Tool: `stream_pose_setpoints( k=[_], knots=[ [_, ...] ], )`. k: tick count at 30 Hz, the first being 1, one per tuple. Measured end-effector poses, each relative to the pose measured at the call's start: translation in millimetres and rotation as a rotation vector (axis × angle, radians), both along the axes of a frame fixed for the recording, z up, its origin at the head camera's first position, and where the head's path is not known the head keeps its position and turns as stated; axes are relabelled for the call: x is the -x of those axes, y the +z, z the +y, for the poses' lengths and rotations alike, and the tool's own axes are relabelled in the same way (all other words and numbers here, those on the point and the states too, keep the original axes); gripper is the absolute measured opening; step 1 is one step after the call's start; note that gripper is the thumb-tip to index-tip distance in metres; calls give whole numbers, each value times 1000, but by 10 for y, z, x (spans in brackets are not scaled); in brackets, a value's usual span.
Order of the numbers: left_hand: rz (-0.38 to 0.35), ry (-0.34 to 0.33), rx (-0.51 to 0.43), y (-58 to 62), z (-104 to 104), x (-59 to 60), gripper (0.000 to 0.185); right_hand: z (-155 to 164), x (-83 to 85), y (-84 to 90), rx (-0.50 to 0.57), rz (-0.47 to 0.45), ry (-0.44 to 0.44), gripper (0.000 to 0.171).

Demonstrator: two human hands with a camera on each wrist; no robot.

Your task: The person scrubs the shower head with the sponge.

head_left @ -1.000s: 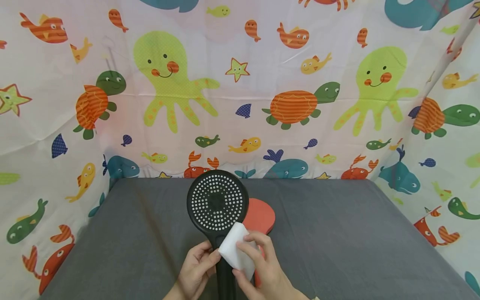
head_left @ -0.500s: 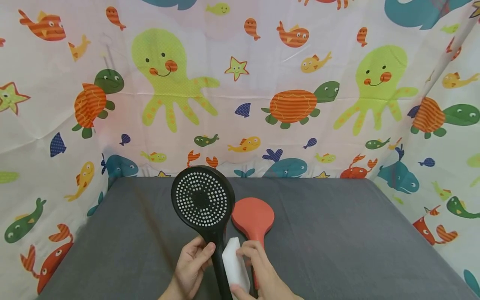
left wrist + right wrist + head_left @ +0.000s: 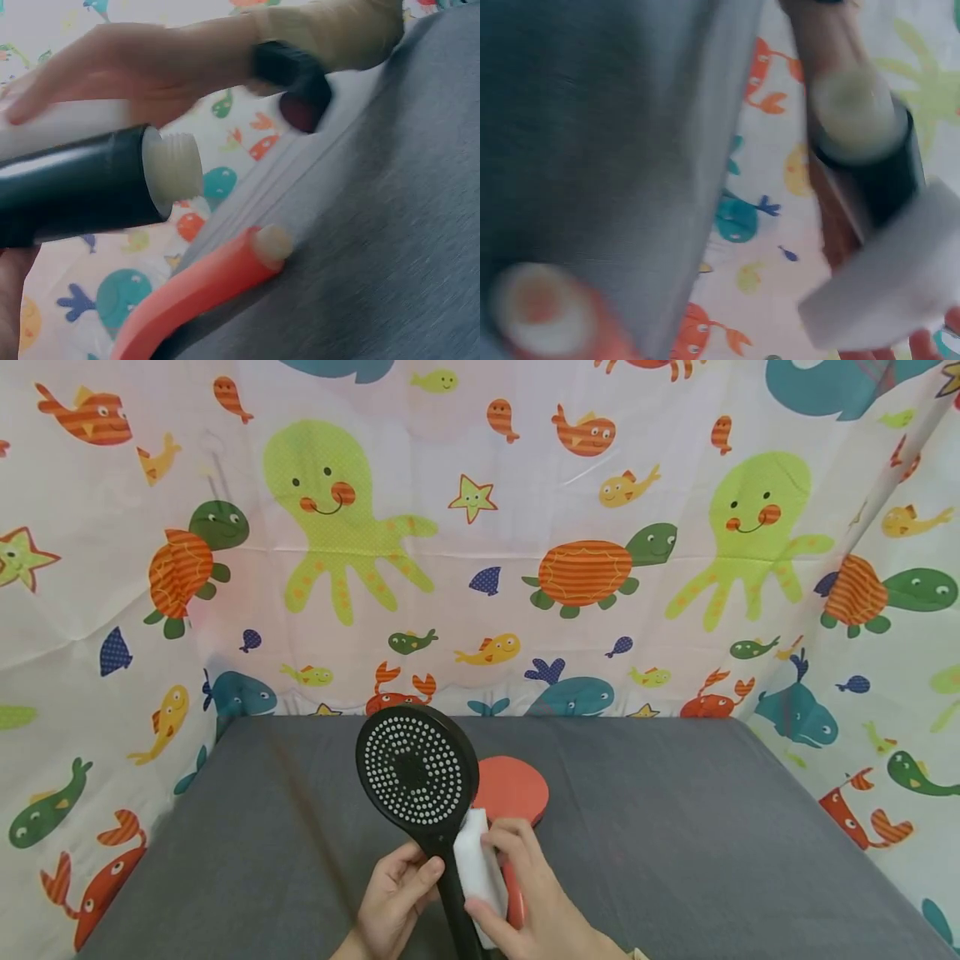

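The left hand [image 3: 393, 902] had its fingers and thumb curled tight round the handle of a round black plastic shower head with many small white holes [image 3: 417, 770]. The shower head stood up above the flat grey cloth-covered table [image 3: 675, 843], with its holes facing the person. It was near the front middle of the table, close to the person's body. In the left wrist view, the bottom end of the black handle [image 3: 82, 187] showed a pale screw end.

The right hand [image 3: 528, 902] pinched a white block of soft sponge [image 3: 476, 864] between its thumb and fingers. The sponge pressed against the right side of the black handle, just under the round part. In the right wrist view, the sponge [image 3: 885, 289] sat next to the black handle, but that picture was blurry.

A round orange-red plastic shower head [image 3: 512, 789] lay flat on the table. It was behind the black one and a little to its right, partly hidden by the sponge and the right hand. Its handle pointed back toward the person. In the left wrist view, its handle [image 3: 195, 289] lay on the grey cloth.

A white curtain with green octopuses, turtles, whales and fish [image 3: 480, 527] hung behind the table and on both sides.
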State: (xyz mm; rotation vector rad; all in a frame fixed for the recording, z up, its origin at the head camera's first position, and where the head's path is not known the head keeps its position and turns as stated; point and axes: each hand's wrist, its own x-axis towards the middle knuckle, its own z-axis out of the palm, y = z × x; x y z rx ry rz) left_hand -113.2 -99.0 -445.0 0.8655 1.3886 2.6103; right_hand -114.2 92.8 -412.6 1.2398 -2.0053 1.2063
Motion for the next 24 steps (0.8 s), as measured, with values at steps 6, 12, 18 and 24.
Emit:
stream_pose_setpoints(
  k=[6, 12, 18, 24],
  knots=[
    [-17, 111, 32, 68, -55, 8, 32, 170, -122, -95, -239, -131, 129, 39],
    [-18, 189, 113, 48, -7, -18, 31, 78, -59, -34, -95, 24, 33, 44],
    [68, 171, 135, 29, 30, -31, 33, -113, 22, 177, 187, 219, -126, 51],
    [93, 39, 34, 34, 12, 3, 38, -139, 32, 178, 162, 199, -116, 49]
  ],
)
